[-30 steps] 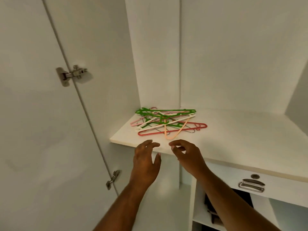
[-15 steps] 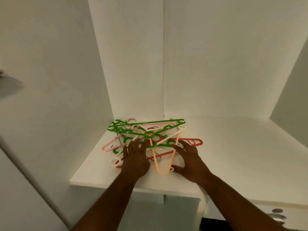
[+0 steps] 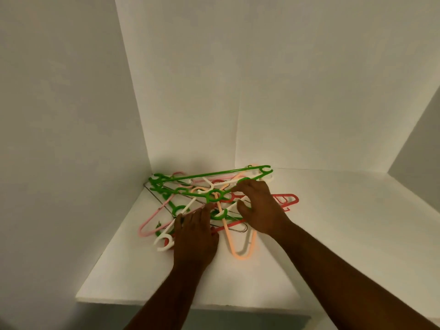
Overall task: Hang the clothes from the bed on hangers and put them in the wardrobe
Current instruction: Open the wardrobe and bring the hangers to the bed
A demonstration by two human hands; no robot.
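Shelf (image 3: 119, 282) inside the wardrobe noted nearest, front edge towards the viewer; no clothes seen on it.

Left hand (image 3: 194, 236) was laid flat on the near side of the pile of hangers (image 3: 214, 201). Its fingers (image 3: 204, 214) were held straight and close together, pressing down rather than gripping.

Peach hanger (image 3: 240, 256) was found closest to the shelf edge. Its long axis ran front to back, narrow looped end pointing at the viewer. White hanger (image 3: 164, 241) lay just left of it, open hook also towards the front.

Right hand (image 3: 259, 210) was placed further in, fingers curled over an arm of the green hanger (image 3: 221, 173), thumb tucked below. Grip judged to be on that hanger, though what lay under the palm was hidden.

The green hanger lay on top with its long axis left to right, roughly parallel to the back wall (image 3: 309, 91). Red hanger (image 3: 289, 198) projected rightwards behind the wrist.

Risk judged: hooks and arms were interlocked, so a lift of the green hanger could drag others up, scatter them, or tip the peach and white ones off the front edge. A loose grip on thin plastic could also let it slip.
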